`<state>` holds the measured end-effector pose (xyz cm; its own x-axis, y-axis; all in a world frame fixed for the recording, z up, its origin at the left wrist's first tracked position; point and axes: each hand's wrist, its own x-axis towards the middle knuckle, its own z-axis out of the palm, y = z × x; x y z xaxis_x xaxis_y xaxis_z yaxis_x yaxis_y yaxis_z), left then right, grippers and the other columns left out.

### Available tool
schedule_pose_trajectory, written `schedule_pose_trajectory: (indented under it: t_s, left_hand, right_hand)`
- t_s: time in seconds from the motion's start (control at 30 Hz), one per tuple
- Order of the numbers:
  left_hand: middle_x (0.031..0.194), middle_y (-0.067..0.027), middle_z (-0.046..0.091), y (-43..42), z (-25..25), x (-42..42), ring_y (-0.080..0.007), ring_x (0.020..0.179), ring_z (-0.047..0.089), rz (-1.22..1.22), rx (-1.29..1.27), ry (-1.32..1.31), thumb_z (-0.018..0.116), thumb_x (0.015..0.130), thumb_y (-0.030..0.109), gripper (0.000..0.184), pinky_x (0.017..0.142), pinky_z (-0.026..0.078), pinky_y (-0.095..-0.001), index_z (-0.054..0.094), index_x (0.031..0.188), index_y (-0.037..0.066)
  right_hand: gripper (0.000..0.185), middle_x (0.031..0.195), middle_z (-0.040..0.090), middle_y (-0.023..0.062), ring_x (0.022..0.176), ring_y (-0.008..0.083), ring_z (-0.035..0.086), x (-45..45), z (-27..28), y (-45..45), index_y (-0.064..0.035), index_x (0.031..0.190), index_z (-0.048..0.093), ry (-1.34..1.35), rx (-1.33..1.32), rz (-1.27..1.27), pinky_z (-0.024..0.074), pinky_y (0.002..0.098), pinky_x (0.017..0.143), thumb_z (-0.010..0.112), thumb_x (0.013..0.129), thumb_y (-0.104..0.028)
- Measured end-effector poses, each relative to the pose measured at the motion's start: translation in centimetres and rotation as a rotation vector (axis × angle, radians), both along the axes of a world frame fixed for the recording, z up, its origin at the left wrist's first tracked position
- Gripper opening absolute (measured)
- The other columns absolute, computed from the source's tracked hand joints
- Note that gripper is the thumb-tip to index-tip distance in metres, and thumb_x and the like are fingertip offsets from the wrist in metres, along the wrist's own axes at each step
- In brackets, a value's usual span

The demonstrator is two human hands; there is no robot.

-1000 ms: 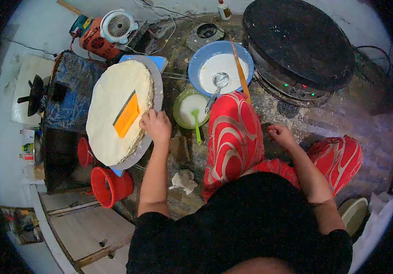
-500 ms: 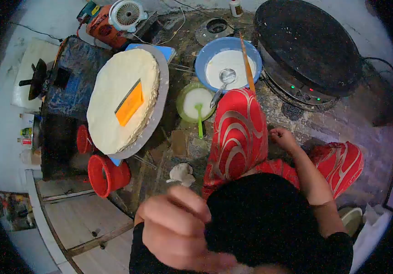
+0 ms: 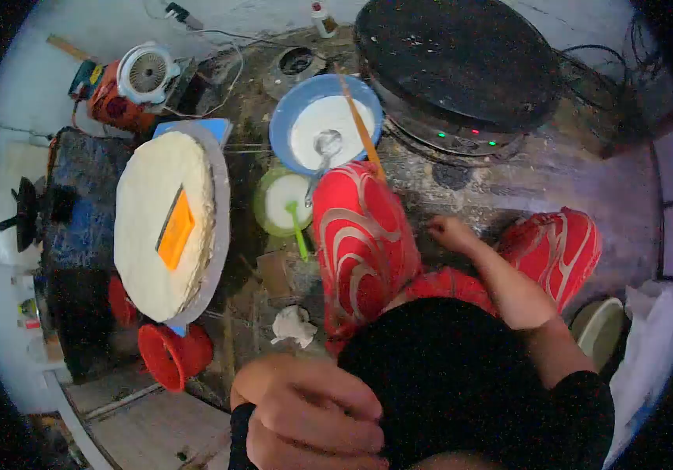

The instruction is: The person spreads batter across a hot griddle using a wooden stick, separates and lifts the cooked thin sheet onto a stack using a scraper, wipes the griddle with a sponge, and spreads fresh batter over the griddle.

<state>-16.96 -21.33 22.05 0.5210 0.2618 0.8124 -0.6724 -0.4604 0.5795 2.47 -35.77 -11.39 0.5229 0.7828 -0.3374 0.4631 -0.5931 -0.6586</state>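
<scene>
Pale stack (image 3: 139,223): is lying on a round grey board (image 3: 220,223) at the person's left, its ragged edge showing what look like many thin layers.
Orange scraper (image 3: 176,235): is resting flat on top of the stack, with no hand touching it.
Left hand (image 3: 313,415): is hovering close to the camera in front of the black shirt (image 3: 477,384), fingers bent inward; nothing is showing in its hold, but the palm is hidden, so I cannot tell whether it is gripping anything.
Right hand (image 3: 450,235): is hanging between the red-trousered knees (image 3: 364,235), fingers loosely folded; whether something small is sitting inside, I cannot tell.
Blue bowl (image 3: 277,145): is holding white batter-like liquid, with a ladle (image 3: 327,142) dipping in and a wooden stick (image 3: 360,121) leaning across.
Green bowl (image 3: 259,207): is standing beside it with more whitish liquid and a green utensil (image 3: 300,239).
Griddle (image 3: 461,63): is showing red and green lights, so it is probably running; pale crumbs are dotting its black plate.
White cloth (image 3: 293,325): is lying crumpled near the left hand.
Layers done: the stack is looking thick, suggesting that much is finished.
Batter left: a fair amount is remaining in the blue bowl, so the supply is seemingly not used up.
</scene>
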Motion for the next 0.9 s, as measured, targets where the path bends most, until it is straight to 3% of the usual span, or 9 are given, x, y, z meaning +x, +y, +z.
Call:
schedule_pose_trajectory:
  t_s: [0.1,0.13,0.27,0.47,0.5,0.63,0.77,0.87,0.9]
  left_hand:
    - [0.077,-0.0045,0.048,0.2,-1.0,0.5,-0.0224,0.074,0.048,0.071,-0.03,0.043,0.07,0.053,0.012,0.022,0.062,0.043,-0.0328,0.056,0.069,0.007]
    - [0.082,-0.0065,0.049,1.9,-0.3,-0.1,-0.0233,0.076,0.049,0.245,0.292,0.364,0.068,0.055,0.016,0.026,0.063,0.043,-0.0352,0.057,0.076,0.005]
    - [0.101,-0.0154,0.047,5.3,-6.6,-0.4,-0.0288,0.095,0.046,0.43,0.156,0.637,0.059,0.07,0.021,0.041,0.083,0.036,-0.0374,0.053,0.104,-0.001]
    - [0.125,-0.021,0.032,6.2,-11.8,-1.1,-0.034,0.118,0.028,0.431,0.207,0.956,0.065,0.066,0.022,0.074,0.098,0.02,-0.0407,0.028,0.126,-0.002]
    - [0.132,-0.0227,0.022,6.3,-12.3,-1.1,-0.0364,0.123,0.019,0.396,0.224,1.005,0.07,0.062,0.019,0.088,0.1,0.016,-0.0426,0.018,0.13,0.0]
    - [0.135,-0.026,0.002,6.2,-11.5,0.4,-0.0401,0.125,0.009,0.329,0.249,1.054,0.076,0.054,0.016,0.108,0.101,0.014,-0.0438,0.002,0.133,0.003]
    - [0.133,-0.0286,-0.007,6.5,-11.3,1.5,-0.0433,0.124,0.009,0.306,0.205,1.159,0.078,0.053,0.016,0.111,0.1,0.016,-0.0436,0.002,0.132,0.003]
    - [0.132,-0.0291,-0.001,7.4,-11.3,1.5,-0.0436,0.122,0.012,0.324,0.239,1.211,0.078,0.053,0.018,0.109,0.1,0.017,-0.0431,0.004,0.132,0.003]
    - [0.13,-0.0301,0.004,7.7,-11.5,1.5,-0.0453,0.12,0.013,0.326,0.256,1.16,0.077,0.053,0.022,0.105,0.099,0.017,-0.0456,0.009,0.132,0.003]
  right_hand:
    - [0.025,0.087,0.06,0.0132,0.079,0.0276,0.058,0.1,-0.6,0.2,-0.0086,0.096,0.059,0.071,-0.088,-0.024,0.0453,0.0364,0.069,0.055,0.076,-0.025]
    - [0.025,0.087,0.06,0.0132,0.079,0.0276,0.058,0.1,-0.4,0.1,-0.0086,0.096,0.059,0.069,-0.099,-0.033,0.0453,0.0364,0.069,0.055,0.076,-0.025]
    - [0.027,0.088,0.061,0.0115,0.08,0.0279,0.058,0.0,-0.2,0.0,-0.0123,0.097,0.059,0.064,-0.119,-0.034,0.0454,0.0373,0.07,0.054,0.076,-0.029]
    - [0.028,0.086,0.061,0.0118,0.08,0.0289,0.058,1.3,-2.1,0.3,-0.0126,0.096,0.059,0.142,-0.266,-0.084,0.0457,0.0367,0.071,0.054,0.075,-0.03]
    - [0.028,0.086,0.061,0.012,0.081,0.029,0.058,1.8,-3.2,0.3,-0.0116,0.096,0.059,0.139,-0.293,-0.067,0.0457,0.0365,0.071,0.054,0.075,-0.029]
    - [0.03,0.086,0.061,0.0146,0.081,0.0301,0.058,4.3,-6.2,-0.3,-0.0078,0.097,0.059,0.118,-0.441,-0.128,0.0454,0.0378,0.072,0.055,0.074,-0.027]
    - [0.027,0.091,0.059,0.0171,0.084,0.0303,0.057,7.5,-3.1,0.6,-0.0036,0.091,0.059,-0.044,-0.612,-0.098,0.0455,0.0384,0.072,0.054,0.07,-0.02]
    - [0.022,0.095,0.058,0.0171,0.086,0.0319,0.056,9.9,-5.2,0.6,-0.0047,0.082,0.062,-0.189,-0.699,0.07,0.0456,0.0396,0.074,0.054,0.064,-0.016]
    - [0.025,0.095,0.058,0.0169,0.087,0.0317,0.056,10.2,-5.8,0.6,-0.0055,0.085,0.061,-0.262,-0.618,-0.069,0.0454,0.0402,0.074,0.054,0.064,-0.017]
